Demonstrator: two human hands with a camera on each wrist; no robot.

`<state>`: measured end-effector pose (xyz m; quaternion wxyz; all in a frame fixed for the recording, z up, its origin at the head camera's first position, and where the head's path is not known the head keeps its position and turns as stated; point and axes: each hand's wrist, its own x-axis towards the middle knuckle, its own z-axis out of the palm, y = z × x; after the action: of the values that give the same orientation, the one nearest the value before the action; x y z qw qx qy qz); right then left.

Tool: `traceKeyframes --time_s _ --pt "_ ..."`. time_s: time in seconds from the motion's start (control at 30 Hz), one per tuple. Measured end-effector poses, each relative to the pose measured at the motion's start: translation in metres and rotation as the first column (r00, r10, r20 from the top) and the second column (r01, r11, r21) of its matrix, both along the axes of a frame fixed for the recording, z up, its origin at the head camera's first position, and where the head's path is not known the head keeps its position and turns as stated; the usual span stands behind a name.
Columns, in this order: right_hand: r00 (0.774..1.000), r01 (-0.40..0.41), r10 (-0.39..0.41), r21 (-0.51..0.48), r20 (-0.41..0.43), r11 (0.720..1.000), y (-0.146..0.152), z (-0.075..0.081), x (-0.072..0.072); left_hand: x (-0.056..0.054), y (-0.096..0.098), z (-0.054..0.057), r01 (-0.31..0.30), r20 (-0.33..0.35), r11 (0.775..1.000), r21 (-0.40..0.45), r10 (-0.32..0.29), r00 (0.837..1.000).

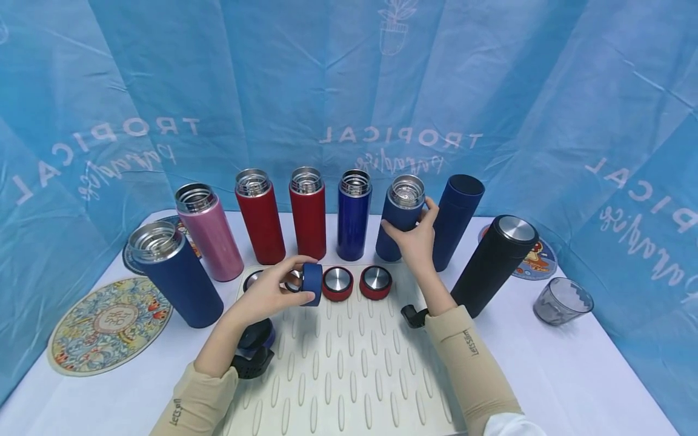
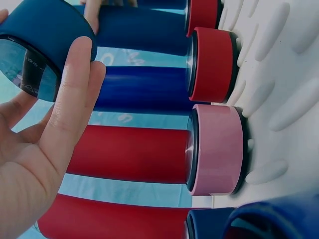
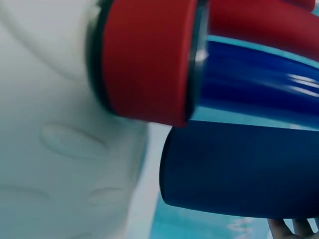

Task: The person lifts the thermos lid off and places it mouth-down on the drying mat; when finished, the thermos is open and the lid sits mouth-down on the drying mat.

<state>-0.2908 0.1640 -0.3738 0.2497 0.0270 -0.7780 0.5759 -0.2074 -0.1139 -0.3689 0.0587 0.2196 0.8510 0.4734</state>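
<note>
The left hand (image 1: 269,289) pinches a blue lid (image 1: 312,284) between thumb and fingers, raised and tilted over the back part of a pale ridged mat (image 1: 340,369), while the right hand (image 1: 417,239) curls round the upper body of an uncapped navy bottle (image 1: 388,242) upright behind that mat. Two red lids (image 1: 337,283) sit on the mat just right of the held lid; an open glossy blue bottle (image 1: 353,224) stands left of the gripped one, and a dark-topped navy flask (image 1: 455,221) stands to its right.
</note>
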Motion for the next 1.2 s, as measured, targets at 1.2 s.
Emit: traceKeyframes --time_s 1.2 --pt "0.996 0.010 -0.015 0.051 0.085 0.999 0.001 -0.007 -0.002 0.005 0.001 0.005 0.019 -0.003 1.000 -0.020 -0.019 1.000"
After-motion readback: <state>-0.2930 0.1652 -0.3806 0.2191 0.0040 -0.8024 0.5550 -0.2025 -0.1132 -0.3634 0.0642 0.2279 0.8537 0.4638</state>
